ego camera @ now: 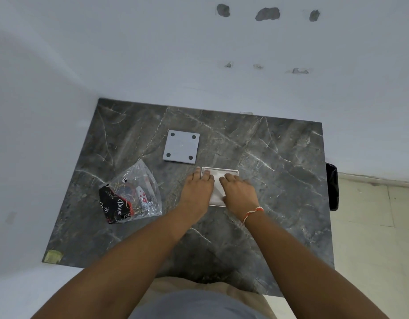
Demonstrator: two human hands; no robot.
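Observation:
A shallow white square box point(232, 172) lies on the dark marble table point(279, 180), with white padding or cloth point(218, 189) inside it. My left hand point(197, 189) lies flat over the box's left side, fingertips at its far rim. My right hand point(239, 192) presses flat on the white padding, a red and white thread round its wrist. Most of the box is hidden under both hands. A grey square lid or plate point(181, 146) with four dark round pads lies flat just beyond, to the left.
A clear plastic bag point(132, 194) holding black and red printed fabric lies at the left of the table. White walls close in the far and left sides. A black bin point(332, 187) stands beside the table's right edge, over pale floor tiles.

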